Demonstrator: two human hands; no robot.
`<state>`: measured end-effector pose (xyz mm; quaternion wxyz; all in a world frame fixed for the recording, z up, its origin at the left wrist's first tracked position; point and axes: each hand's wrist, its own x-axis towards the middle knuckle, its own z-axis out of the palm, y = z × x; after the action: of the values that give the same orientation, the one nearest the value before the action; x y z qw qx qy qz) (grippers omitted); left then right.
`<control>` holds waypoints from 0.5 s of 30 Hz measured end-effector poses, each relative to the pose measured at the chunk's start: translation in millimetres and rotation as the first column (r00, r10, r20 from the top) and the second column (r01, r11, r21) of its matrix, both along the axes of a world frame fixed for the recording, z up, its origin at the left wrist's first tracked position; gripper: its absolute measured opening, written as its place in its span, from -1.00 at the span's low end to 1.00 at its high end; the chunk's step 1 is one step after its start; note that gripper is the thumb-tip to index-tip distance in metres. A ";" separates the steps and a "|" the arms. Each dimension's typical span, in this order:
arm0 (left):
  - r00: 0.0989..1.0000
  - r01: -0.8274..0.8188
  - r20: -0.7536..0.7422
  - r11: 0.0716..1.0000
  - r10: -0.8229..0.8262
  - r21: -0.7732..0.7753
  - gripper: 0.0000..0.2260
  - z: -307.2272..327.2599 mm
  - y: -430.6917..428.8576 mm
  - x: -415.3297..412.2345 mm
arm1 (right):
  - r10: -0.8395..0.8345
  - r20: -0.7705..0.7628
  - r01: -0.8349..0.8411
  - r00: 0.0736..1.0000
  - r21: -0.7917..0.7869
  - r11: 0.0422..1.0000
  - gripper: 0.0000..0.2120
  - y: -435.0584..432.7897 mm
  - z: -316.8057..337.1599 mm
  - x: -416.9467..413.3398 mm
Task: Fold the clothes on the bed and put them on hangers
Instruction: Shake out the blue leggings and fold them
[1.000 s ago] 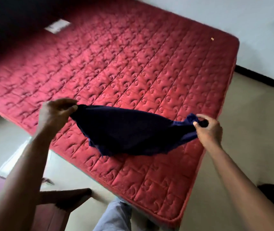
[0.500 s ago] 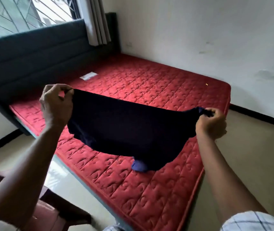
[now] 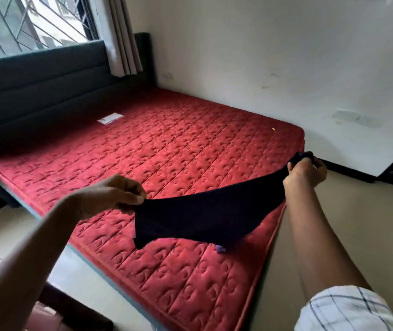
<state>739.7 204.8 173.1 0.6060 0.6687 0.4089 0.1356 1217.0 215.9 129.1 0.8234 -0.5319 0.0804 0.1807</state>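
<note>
One big red quilted mattress (image 3: 167,151) filled most of the view. A dark grey padded headboard (image 3: 35,80) ran along its far left end.

The only piece of clothing I could spot was a soft dark navy knit garment (image 3: 202,211). It was up in the air over the mattress's near right corner, strung between both hands and sagging in the middle. Couldn't tell if the lowest edge touched the mattress, or what kind of garment it was.

The left hand (image 3: 112,194) pinched the left end between thumb and fingertips. The right hand (image 3: 305,172), higher and out past the right edge of the mattress, had its fingers curled round a bunched-up wad of the other end.

My take: it looked light, floppy and a bit stretchy, with zero stiffness, so it'd slump wherever it wasn't held. Probably not slippery or fragile. I'd grab it at the corners or along a seam rather than in a wad, then spread it flat on the mattress to fold. No hangers in sight.

Smaller stuff: a white rectangular label (image 3: 110,118) lay far left near the headboard, and a little bluish scrap (image 3: 220,249) sat on the mattress just under the garment.
</note>
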 end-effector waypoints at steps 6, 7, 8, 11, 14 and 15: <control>0.947 -0.212 0.184 0.944 0.262 -0.251 -0.78 -58.9 -7.1 -14.2 | 0.097 0.243 -0.055 0.965 -0.171 0.984 -0.81 39.4 4.7 1.5; 0.920 -0.322 0.150 0.916 0.363 -0.238 -0.66 -71.8 -6.0 -22.4 | 0.139 0.266 -0.084 0.954 -0.209 0.974 -0.81 48.2 3.8 -6.3; 0.885 -0.424 0.105 0.878 0.454 -0.222 -0.56 -82.7 -5.2 -30.3 | 0.192 0.282 -0.120 0.940 -0.256 0.959 -0.81 59.0 -1.5 -11.0; 0.759 -0.637 -0.003 0.741 0.651 -0.214 -0.63 -116.2 3.7 -55.8 | 0.405 0.261 -0.255 0.877 -0.460 0.850 -0.78 103.1 -36.8 -35.1; 0.662 -0.741 -0.103 0.630 0.742 -0.231 -0.91 -152.4 20.2 -75.7 | 0.615 0.111 -0.389 0.781 -0.683 0.618 -0.94 148.6 -96.2 -50.2; 0.635 -0.768 -0.148 0.601 0.758 -0.218 -0.95 -166.6 27.9 -81.9 | 0.640 0.048 -0.412 0.767 -0.728 0.548 -0.94 162.0 -116.7 -52.7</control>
<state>657.9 232.7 6.5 0.5641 0.3468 0.6809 0.3128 1164.4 377.9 12.4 0.4759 -0.8144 -0.1545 0.2941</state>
